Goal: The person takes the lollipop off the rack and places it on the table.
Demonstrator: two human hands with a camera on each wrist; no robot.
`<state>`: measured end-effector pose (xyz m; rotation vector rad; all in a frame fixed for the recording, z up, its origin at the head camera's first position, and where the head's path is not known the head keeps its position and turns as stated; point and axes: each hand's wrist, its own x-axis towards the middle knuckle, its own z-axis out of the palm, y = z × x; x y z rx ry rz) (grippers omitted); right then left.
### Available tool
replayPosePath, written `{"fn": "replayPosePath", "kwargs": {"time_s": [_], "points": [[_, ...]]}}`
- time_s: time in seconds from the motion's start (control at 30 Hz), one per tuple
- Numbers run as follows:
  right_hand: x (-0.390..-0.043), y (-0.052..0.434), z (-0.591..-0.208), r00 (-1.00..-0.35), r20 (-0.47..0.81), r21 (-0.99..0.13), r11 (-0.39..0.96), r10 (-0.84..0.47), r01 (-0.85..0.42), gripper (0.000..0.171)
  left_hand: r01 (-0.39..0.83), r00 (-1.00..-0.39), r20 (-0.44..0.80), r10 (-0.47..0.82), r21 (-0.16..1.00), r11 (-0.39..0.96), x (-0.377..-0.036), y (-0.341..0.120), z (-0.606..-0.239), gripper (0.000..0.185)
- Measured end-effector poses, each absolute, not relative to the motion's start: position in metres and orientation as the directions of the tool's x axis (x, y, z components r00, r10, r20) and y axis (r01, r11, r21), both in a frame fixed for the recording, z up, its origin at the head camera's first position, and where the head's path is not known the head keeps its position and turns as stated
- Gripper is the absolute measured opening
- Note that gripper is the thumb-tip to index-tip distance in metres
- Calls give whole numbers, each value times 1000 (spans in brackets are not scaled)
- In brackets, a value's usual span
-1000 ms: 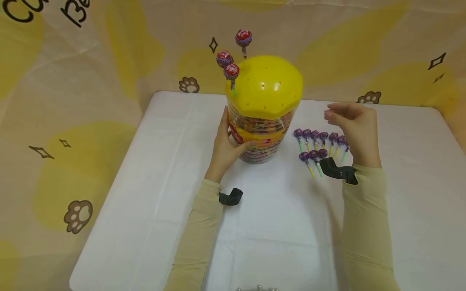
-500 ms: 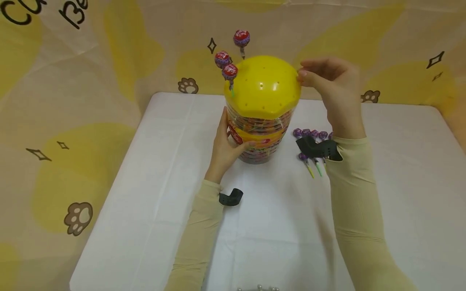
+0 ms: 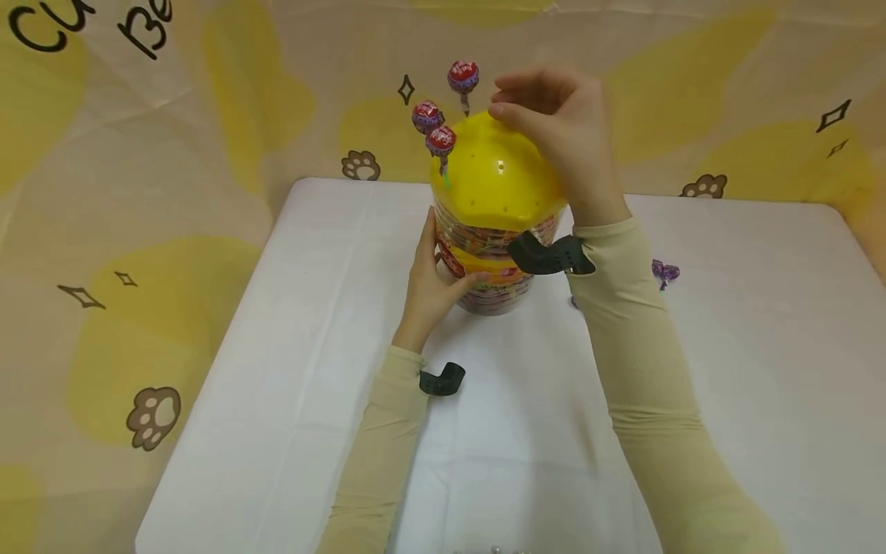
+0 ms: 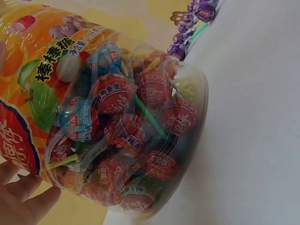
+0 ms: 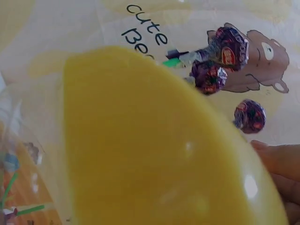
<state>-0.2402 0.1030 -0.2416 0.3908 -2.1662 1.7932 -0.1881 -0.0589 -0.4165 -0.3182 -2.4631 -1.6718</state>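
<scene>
A clear plastic jar [image 3: 493, 300], filled with wrapped lollipops [image 4: 112, 93], stands on the white table under a domed yellow lid [image 3: 498, 185] with small holes. My left hand [image 3: 429, 288] grips the jar's left side low down, thumb across the front. Three lollipops [image 3: 441, 141] in red and purple wrappers stick up from the lid's left side, sticks down. My right hand [image 3: 564, 115] is over the lid's back right, thumb and fingertips a little apart with nothing visible between them, right of the rearmost lollipop [image 3: 463, 77]. In the right wrist view its fingers [image 5: 281, 159] show beside the lid.
Loose purple lollipops [image 3: 664, 273] lie on the table [image 3: 761, 369] right of the jar, most hidden by my right forearm [image 3: 644, 338]. The left wrist view shows a cluster of them [image 4: 192, 28] beyond the jar. A patterned cloth [image 3: 692, 115] hangs behind the table.
My right hand has moved left and up, from above the loose lollipops, past the lid's right edge, to over the lid's back. My left hand keeps its grip on the jar.
</scene>
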Motion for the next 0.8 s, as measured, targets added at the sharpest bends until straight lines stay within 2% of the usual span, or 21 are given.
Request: {"fn": "replayPosePath", "kwargs": {"time_s": [0.23, 0.8], "points": [[-241, 88, -235, -917, 395, -852, 350, -60, -390, 27, 237, -971, 219, 91, 903, 357, -187, -59, -415, 106], [-240, 77, -233, -887, 443, -716, 544, -130, -437, 20, 229, -973, 213, 85, 905, 359, -187, -58, -414, 103]]}}
